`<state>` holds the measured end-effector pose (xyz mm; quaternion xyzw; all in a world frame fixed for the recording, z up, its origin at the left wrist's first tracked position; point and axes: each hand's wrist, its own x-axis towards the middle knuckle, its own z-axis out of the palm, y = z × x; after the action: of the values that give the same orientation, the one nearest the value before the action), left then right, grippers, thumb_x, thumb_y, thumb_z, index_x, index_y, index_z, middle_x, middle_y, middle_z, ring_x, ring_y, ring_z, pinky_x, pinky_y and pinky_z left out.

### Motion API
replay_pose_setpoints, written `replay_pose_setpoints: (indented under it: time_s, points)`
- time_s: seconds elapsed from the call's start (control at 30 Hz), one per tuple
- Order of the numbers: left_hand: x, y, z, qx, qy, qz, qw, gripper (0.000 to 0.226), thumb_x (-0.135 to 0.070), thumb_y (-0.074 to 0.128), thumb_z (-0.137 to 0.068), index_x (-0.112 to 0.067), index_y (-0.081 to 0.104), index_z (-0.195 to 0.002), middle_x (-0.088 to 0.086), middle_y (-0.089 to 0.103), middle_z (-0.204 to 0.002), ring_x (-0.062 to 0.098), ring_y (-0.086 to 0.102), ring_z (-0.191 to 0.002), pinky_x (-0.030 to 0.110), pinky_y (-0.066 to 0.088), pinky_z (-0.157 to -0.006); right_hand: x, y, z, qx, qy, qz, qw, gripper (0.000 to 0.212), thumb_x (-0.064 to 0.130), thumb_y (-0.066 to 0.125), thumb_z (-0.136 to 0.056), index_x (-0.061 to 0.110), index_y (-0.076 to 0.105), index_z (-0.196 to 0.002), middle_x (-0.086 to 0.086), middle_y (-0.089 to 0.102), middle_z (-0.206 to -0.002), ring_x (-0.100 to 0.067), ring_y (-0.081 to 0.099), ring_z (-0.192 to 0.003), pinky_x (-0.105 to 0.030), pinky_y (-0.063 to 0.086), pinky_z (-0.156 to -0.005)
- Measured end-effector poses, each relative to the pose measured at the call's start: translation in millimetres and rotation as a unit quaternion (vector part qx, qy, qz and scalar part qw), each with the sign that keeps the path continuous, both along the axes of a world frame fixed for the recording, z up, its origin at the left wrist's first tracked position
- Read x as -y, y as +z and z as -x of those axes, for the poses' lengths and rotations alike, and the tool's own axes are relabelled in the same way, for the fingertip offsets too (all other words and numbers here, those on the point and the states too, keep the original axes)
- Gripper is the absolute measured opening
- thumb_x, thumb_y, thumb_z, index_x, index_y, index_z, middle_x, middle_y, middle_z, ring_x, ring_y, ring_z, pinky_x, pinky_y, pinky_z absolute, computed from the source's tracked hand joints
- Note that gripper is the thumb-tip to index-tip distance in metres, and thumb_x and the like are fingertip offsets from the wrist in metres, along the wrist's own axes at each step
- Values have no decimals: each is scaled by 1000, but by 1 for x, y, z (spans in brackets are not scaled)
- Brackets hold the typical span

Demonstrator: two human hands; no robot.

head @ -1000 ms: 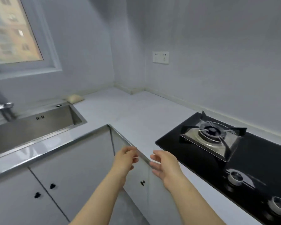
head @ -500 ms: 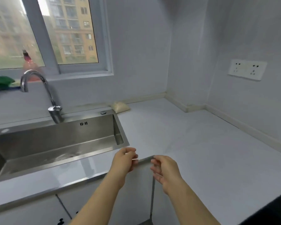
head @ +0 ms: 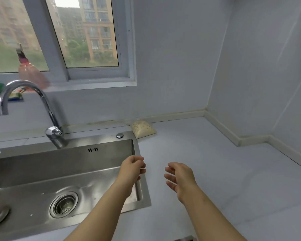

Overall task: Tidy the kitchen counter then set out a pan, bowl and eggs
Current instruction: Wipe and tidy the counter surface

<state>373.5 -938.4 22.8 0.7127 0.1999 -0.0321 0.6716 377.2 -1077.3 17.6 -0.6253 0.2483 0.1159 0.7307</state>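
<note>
Work seemed hardly begun: left hand (head: 132, 168) and right hand (head: 179, 178) hung loosely curled and empty above the counter (head: 224, 171) by the sink (head: 42, 174), a small bag (head: 142, 130) lay at the far wall, and no pan, bowl or eggs showed.

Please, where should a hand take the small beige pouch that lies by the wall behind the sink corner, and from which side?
Probably the near edge of the pouch, pinched from the front with the right hand. It lies flat, its far edge against the wall strip and the rim of the sink at its left, so only front and right are free.
</note>
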Motion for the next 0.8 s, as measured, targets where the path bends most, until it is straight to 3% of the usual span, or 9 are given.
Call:
replay_pose_setpoints:
  time_s: [0.13,0.3,0.47,0.57,0.67,0.7,0.8]
  points:
    - [-23,-4,-54,-19,-6,-2,1000,16,-8,42,-94,-12,56,-101,3,60,-85,15,57,-72,26,41,-62,-18,-3,-52,-10,-4,6,1000,9,13,48,-94,11,57,-94,-8,60,-98,-22,57,-89,-28,47,-65]
    - [-48,-8,-120,-68,-3,44,997,16,-5,42,-93,-12,55,-85,7,51,-78,17,51,-62,27,36,-55,-34,-11,-104,-23,-18,8,1000,8,13,49,-93,13,55,-87,-5,58,-90,-19,55,-80,-28,45,-63]
    - [-58,-22,-179,-136,-28,44,989,9,-15,48,-93,-11,52,-100,8,48,-87,21,51,-73,29,40,-54,-42,-19,-152,-41,-2,22,999,11,12,48,-92,14,54,-83,-3,57,-87,-18,54,-77,-27,43,-63]
    - [-64,-23,-224,-124,13,45,991,20,-18,49,-94,-9,51,-112,8,51,-93,23,52,-85,34,45,-65,-45,-21,-192,-39,16,48,998,15,10,47,-92,14,52,-78,-3,54,-84,-18,51,-77,-26,41,-61]
    - [-68,-26,-265,-125,43,45,990,31,-20,51,-94,-8,48,-122,14,50,-126,30,51,-113,42,45,-89,-51,-24,-231,-13,48,89,995,13,8,44,-91,11,51,-80,-2,46,-75,-15,41,-66,-24,33,-56]
    - [-67,-27,-276,-127,44,41,990,31,-20,51,-94,-8,48,-122,13,51,-125,30,51,-114,41,44,-92,-52,-27,-244,2,61,101,993,12,9,43,-92,11,53,-86,-3,47,-77,-16,43,-66,-24,33,-59]
    - [-58,-34,-304,-151,49,63,985,33,-18,53,-93,-4,47,-122,5,52,-86,20,51,-74,31,43,-67,-61,-36,-285,27,114,123,985,28,14,44,-94,9,54,-120,-6,54,-107,-24,52,-96,-26,35,-78]
